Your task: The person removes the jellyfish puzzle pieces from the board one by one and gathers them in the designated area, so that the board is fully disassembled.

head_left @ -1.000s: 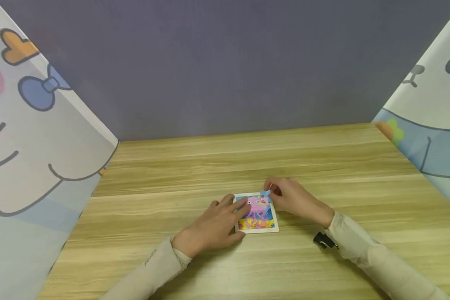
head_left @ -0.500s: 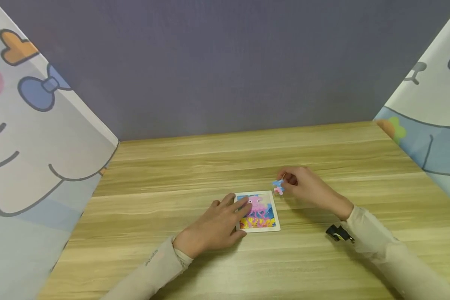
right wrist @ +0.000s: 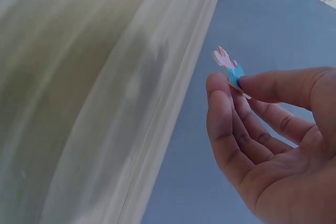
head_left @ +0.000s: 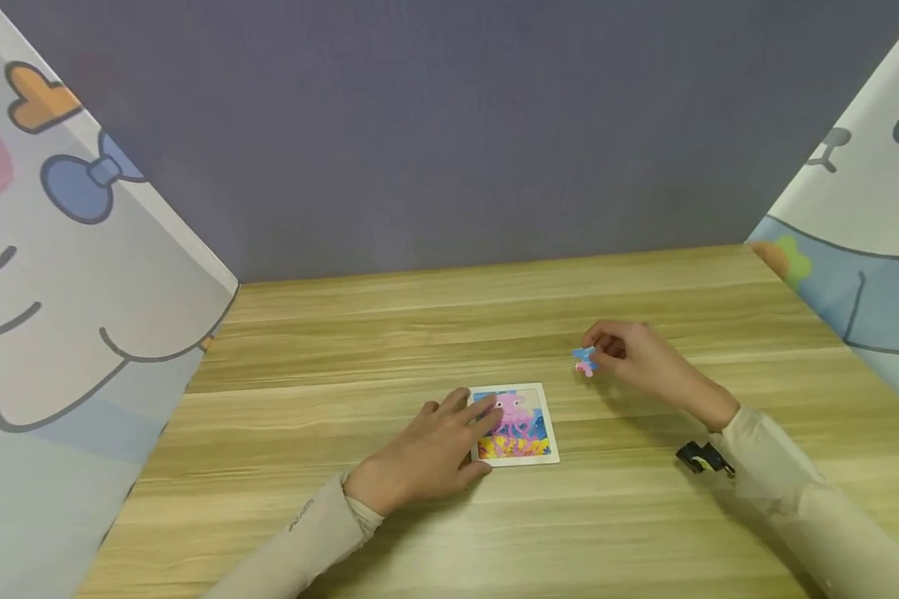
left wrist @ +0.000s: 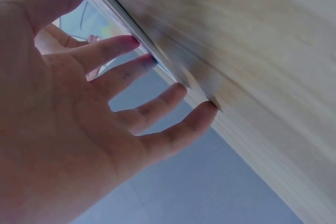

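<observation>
1. Pink and blue, a small puzzle piece [head_left: 584, 361] sits pinched between thumb and fingers of the right hand [head_left: 644, 358], held up off the desk [head_left: 345, 349], beyond and to the right of the puzzle board [head_left: 524, 461] and apart from it.

2. The person's left hand [head_left: 430, 445] lies spread over the board's left side, fingers extended rather than curled. Two fingers reach over the printed pink creature, and the thumb is at the near left corner. How hard it presses cannot be told.

3. At the board's upper right, a pale patch [head_left: 528, 398] shows bare backing beside the creature's eye; the rest of the picture that shows looks filled, though the left fingers cover part of it.

4. Only the piece's edge is caught in the fingertips, as the right wrist view shows, so a loosened thumb could probably let it twist or drop onto the desk.

5. The pieces around the bare patch may lift or shift if something catches their edges, since the left fingers are not over that corner.

6. Should the left hand slide or push sideways, the thin board would likely skid or turn on the desk.
</observation>
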A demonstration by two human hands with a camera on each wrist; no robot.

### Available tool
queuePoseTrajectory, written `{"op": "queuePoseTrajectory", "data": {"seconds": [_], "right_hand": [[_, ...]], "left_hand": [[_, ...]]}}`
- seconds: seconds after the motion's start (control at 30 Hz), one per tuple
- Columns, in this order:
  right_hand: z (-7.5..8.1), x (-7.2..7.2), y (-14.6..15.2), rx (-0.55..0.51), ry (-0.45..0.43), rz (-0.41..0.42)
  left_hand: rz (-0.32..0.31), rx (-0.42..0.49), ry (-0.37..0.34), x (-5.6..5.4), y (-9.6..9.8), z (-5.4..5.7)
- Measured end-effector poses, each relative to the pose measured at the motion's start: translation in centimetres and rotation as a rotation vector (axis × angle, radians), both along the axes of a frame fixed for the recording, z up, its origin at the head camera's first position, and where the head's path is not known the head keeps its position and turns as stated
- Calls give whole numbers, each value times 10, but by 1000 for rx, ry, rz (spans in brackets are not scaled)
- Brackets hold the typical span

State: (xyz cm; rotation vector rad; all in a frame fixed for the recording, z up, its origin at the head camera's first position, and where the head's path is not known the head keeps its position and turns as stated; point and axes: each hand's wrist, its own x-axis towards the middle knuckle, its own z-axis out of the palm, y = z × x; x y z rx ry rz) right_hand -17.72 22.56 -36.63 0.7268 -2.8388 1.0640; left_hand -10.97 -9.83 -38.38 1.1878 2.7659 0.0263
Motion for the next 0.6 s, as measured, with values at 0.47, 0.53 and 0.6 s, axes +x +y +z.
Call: {"op": "queuePoseTrajectory", "data": {"seconds": [0.47,0.53,0.6], "right_hand": [[11,-15,37,-37,-56,-74],[11,-16,44,-32,-51,-81],[10,-17,50,-29,-37,-88]], "left_hand": [[-6,29,18,0,-1,-2],[-7,29,14,0,-1,-2],[-8,30,9,1,-1,-2]]}}
